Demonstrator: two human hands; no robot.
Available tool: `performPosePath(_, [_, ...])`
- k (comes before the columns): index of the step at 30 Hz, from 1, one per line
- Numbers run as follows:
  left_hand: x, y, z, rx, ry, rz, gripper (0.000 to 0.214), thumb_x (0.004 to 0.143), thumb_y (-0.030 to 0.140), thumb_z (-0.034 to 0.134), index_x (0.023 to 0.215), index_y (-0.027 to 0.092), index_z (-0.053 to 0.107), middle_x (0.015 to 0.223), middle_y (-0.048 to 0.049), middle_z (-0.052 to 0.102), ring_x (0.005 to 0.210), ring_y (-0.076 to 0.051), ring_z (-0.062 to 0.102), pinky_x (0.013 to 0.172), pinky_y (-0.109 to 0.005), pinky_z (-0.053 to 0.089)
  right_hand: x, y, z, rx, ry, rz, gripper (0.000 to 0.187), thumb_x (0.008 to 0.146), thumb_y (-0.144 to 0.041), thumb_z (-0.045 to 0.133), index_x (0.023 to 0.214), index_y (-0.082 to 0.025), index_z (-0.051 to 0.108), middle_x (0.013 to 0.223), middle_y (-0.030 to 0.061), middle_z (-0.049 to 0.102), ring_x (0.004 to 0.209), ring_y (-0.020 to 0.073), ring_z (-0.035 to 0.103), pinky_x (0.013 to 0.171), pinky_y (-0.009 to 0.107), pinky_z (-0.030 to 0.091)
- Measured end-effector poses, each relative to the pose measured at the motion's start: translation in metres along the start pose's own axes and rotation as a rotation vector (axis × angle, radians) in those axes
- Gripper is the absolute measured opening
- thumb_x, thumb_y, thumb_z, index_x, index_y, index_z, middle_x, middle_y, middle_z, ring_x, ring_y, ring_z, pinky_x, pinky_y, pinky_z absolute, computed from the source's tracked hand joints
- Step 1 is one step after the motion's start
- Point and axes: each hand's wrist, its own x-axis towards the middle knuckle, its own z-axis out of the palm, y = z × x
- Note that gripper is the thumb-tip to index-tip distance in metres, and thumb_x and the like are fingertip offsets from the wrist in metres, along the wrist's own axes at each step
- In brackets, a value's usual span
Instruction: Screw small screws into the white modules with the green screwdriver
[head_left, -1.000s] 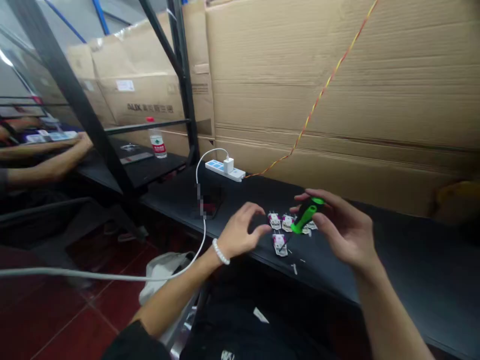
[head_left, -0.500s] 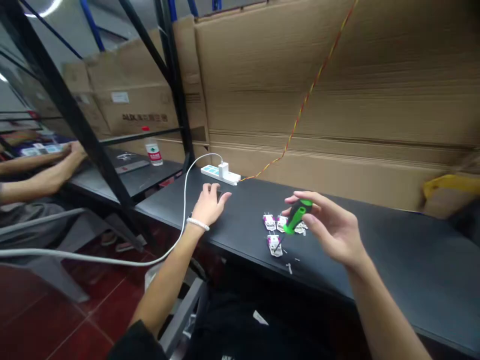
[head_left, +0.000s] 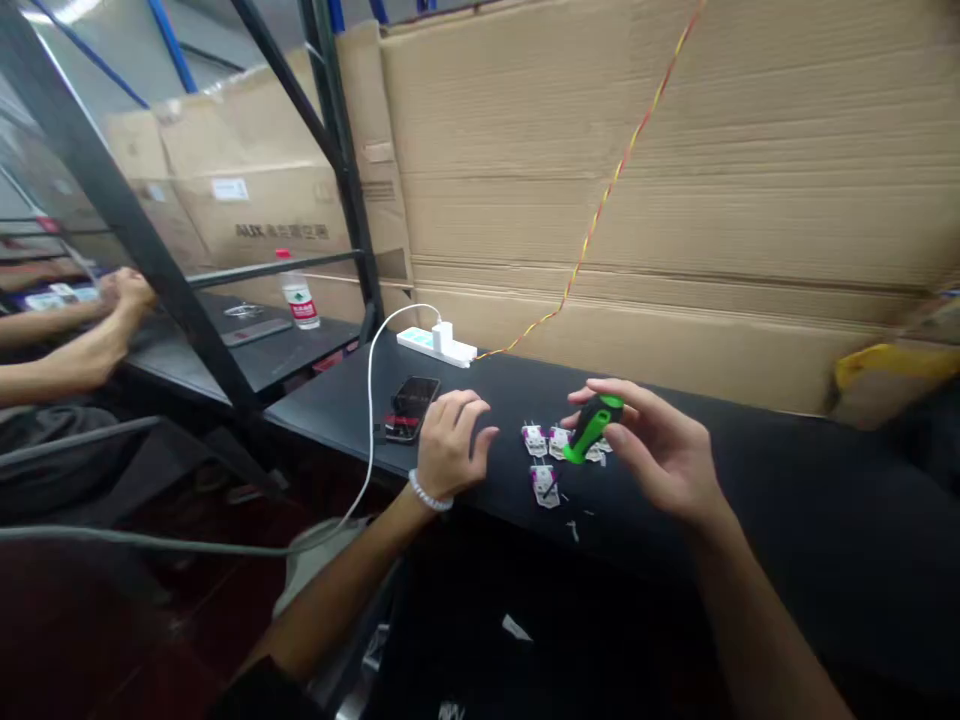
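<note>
My right hand [head_left: 660,450] grips a short screwdriver with a green and black handle [head_left: 589,428], held just above the black table [head_left: 787,520]. Under and beside it lie several small white and purple parts [head_left: 541,440], one of them [head_left: 543,484] nearer the table's front edge, with tiny screws [head_left: 573,530] close by. My left hand [head_left: 448,443] hovers over the table with loosely curled fingers and nothing in it, between the parts and a black phone [head_left: 411,404]. A white bead bracelet sits on that wrist.
A white power strip [head_left: 435,345] with a charger and a white cable [head_left: 369,420] lies at the back left. A red and yellow wire [head_left: 600,215] runs up the cardboard wall [head_left: 675,170]. Another person's arms [head_left: 67,340] work at the left table, near a bottle [head_left: 298,293].
My left hand went left to the phone area, then came back toward the small parts. The right hand kept the screwdriver almost still. The view shifted a little to the right.
</note>
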Motion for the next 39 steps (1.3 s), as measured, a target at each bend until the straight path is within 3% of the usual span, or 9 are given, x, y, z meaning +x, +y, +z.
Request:
performPosePath(6, [0.013,0.006,0.010,0.009,0.020,0.071,0.013,0.101,0.024,0.056,0.106,0.017,0.066,0.105,-0.0138,0.073,0.104,-0.029,0.068,0.090,-0.041,0.050,0.000,-0.001,0.000,-0.011,-0.011,-0.007,0.034,0.103,-0.028,0.067,0.137,-0.030,0.069,0.124,0.0087,0.078,0.095,0.0237,0.083,0.084,0.038,0.071])
performPosePath(12, [-0.007,0.007,-0.007,0.001,-0.035,-0.031,0.014,0.102,0.024,0.054,0.103,0.020,0.066,0.105,-0.0128,0.074,0.103,-0.029,0.068,0.092,-0.043,0.052,-0.001,-0.001,-0.001,0.012,0.005,-0.025,0.035,0.102,-0.025,0.068,0.137,-0.031,0.069,0.124,0.0076,0.078,0.095,0.0223,0.083,0.082,0.036,0.071])
performPosePath(15, [-0.013,0.014,-0.016,-0.120,-0.112,-0.129,0.016,0.103,0.024,0.051,0.102,0.021,0.067,0.103,-0.0116,0.074,0.099,-0.027,0.068,0.090,-0.043,0.054,-0.001,0.000,-0.002,0.007,-0.004,-0.024,0.036,0.103,-0.026,0.068,0.138,-0.032,0.069,0.125,0.0078,0.077,0.096,0.0229,0.082,0.083,0.037,0.071])
performPosePath(18, [-0.009,0.030,-0.019,-0.353,-0.272,-0.095,0.017,0.104,0.022,0.052,0.102,0.022,0.069,0.099,-0.0089,0.075,0.096,-0.024,0.069,0.090,-0.041,0.056,-0.001,0.003,-0.002,-0.021,-0.010,-0.026,0.037,0.103,-0.028,0.067,0.139,-0.031,0.068,0.125,0.0092,0.077,0.098,0.0243,0.082,0.084,0.040,0.070])
performPosePath(21, [-0.004,0.046,-0.014,-0.524,-0.488,-0.030,0.015,0.098,0.023,0.067,0.112,0.022,0.072,0.115,-0.0093,0.076,0.108,-0.025,0.070,0.099,-0.041,0.058,0.000,0.005,-0.003,-0.044,-0.013,-0.049,0.041,0.102,-0.027,0.068,0.142,-0.033,0.067,0.124,0.0086,0.076,0.100,0.0232,0.080,0.084,0.038,0.070])
performPosePath(24, [-0.004,0.053,-0.004,-0.588,-0.563,-0.063,0.012,0.094,0.020,0.073,0.106,0.022,0.073,0.126,-0.0096,0.074,0.116,-0.027,0.070,0.106,-0.042,0.057,0.003,0.005,-0.003,-0.058,-0.018,-0.077,0.042,0.101,-0.025,0.069,0.142,-0.034,0.067,0.123,0.0074,0.076,0.099,0.0211,0.079,0.084,0.036,0.069])
performPosePath(28, [-0.010,0.057,0.004,-0.622,-0.597,-0.133,0.011,0.093,0.011,0.068,0.090,0.022,0.071,0.121,-0.0073,0.074,0.112,-0.024,0.072,0.104,-0.039,0.059,0.008,0.003,-0.002,-0.109,0.013,-0.095,0.037,0.098,-0.026,0.074,0.134,-0.032,0.072,0.114,0.0059,0.075,0.101,0.0208,0.076,0.082,0.034,0.067])
performPosePath(39, [-0.010,0.079,0.004,-0.529,-0.515,-0.179,0.022,0.082,0.001,0.059,0.086,0.023,0.058,0.104,-0.0082,0.068,0.095,-0.025,0.069,0.088,-0.040,0.062,0.009,-0.001,0.005,-0.328,0.073,-0.144,0.037,0.095,-0.029,0.077,0.132,-0.030,0.072,0.100,0.0050,0.069,0.086,0.0190,0.068,0.073,0.034,0.060])
